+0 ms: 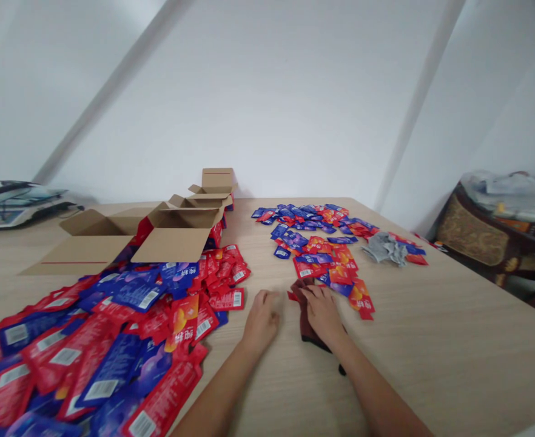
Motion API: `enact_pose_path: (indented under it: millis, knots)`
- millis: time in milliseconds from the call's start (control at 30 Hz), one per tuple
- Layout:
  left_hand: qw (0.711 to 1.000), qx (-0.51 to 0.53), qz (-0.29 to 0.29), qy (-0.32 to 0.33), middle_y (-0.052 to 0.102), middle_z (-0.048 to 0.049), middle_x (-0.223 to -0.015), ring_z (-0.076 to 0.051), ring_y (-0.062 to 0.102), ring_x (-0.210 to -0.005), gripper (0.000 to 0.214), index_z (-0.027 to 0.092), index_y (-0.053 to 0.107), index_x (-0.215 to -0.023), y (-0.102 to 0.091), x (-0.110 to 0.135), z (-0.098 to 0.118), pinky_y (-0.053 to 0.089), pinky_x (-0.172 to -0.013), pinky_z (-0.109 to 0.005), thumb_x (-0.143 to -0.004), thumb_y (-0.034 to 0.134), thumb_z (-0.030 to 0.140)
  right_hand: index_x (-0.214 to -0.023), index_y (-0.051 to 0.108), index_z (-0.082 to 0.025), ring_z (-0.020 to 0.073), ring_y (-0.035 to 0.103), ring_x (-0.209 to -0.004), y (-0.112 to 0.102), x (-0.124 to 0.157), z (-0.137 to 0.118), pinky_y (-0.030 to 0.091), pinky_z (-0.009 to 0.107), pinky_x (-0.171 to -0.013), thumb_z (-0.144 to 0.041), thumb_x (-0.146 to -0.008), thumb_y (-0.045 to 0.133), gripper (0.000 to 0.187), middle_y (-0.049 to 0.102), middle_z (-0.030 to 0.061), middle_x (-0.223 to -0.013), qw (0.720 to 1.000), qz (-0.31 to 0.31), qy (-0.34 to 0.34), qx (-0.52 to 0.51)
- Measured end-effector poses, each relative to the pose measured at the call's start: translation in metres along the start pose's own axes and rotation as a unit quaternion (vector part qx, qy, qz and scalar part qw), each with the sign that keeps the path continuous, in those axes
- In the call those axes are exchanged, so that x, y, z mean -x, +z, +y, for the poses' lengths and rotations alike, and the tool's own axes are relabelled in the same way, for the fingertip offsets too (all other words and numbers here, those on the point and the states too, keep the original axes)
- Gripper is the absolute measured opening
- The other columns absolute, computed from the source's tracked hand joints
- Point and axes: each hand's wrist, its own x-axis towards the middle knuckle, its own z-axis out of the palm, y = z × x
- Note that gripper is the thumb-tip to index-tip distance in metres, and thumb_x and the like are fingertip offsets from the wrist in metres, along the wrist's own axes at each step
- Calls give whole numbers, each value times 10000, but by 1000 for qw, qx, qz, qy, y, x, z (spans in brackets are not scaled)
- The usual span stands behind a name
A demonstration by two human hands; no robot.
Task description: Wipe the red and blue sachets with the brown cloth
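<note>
My right hand [324, 311] is closed on a dark brown piece of cloth [310, 331] that lies folded on the table. A black tip [341, 369] shows beside my right wrist; I cannot tell whether it belongs to the cloth. Just left of the cloth, a corner of a red packet [292, 296] sticks out. My left hand [261, 318] rests a short way to the left, fingers curled in and slightly blurred. Whatever it may hold is hidden.
A large heap of red and blue packets [117, 340] covers the table's left side. Behind it stand open cardboard boxes [176, 237]. More packets [301, 215] lie scattered ahead, near crumpled grey material [386, 249]. A scale-like device [17, 209] sits far left; a patterned chair [472, 233] stands right.
</note>
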Motion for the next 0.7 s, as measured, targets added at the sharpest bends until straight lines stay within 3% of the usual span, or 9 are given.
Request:
enact_pose_path:
  millis: [67,133,267,333,467,567,700]
  knots:
    - [998,-40,-15,52,499,-69,-1125,-204,447,-1074,545,215,525,-1152,5,-1,4,374,-951,-362,-651,473,7,-1195,556,-264,222,394,-1122,-1,3,-4,309,354,-944,-100,-798,370,469,523,27,-1225,1000,-9,-16,-13]
    - [994,-66,-33,81,498,-68,-1105,-198,433,-1071,491,203,535,-1112,11,-3,5,375,-955,-366,-678,442,-8,-1186,561,-268,215,406,-1104,-1,5,-11,316,353,-947,-100,-792,372,468,528,23,-1219,999,-14,-39,-33]
    - [991,-98,-43,80,511,-73,-1016,-190,458,-989,354,174,562,-988,17,-6,3,412,-906,-361,-725,408,-7,-1162,578,-257,199,424,-1088,2,7,-14,330,336,-957,-113,-799,364,446,539,24,-1199,994,7,-71,-81]
    - [991,-104,-47,75,512,-70,-999,-190,466,-980,347,179,557,-986,17,-6,2,419,-897,-363,-728,413,-4,-1165,575,-236,191,426,-1090,4,4,-6,333,328,-962,-116,-807,348,441,535,33,-1198,994,41,-55,-90]
    - [992,-96,-34,77,485,-69,-1133,-198,438,-1088,477,213,482,-1145,17,-3,2,397,-953,-385,-718,441,4,-1203,544,-212,218,421,-1085,4,-2,14,334,367,-946,-141,-819,350,436,509,61,-1218,994,94,45,-34]
    - [991,-93,-29,92,447,-79,-1244,-202,396,-1169,535,211,421,-1235,19,-3,2,363,-1001,-405,-737,444,16,-1185,555,-250,237,422,-1074,3,-1,11,353,381,-885,-175,-822,384,408,514,58,-1204,997,49,57,9]
    - [989,-86,-41,110,521,-93,-1147,-198,459,-1079,401,169,506,-1165,20,-7,1,402,-950,-391,-791,427,48,-1166,548,-317,227,399,-1111,3,6,-15,359,356,-851,-236,-837,403,368,508,20,-1211,1000,5,-24,-9]
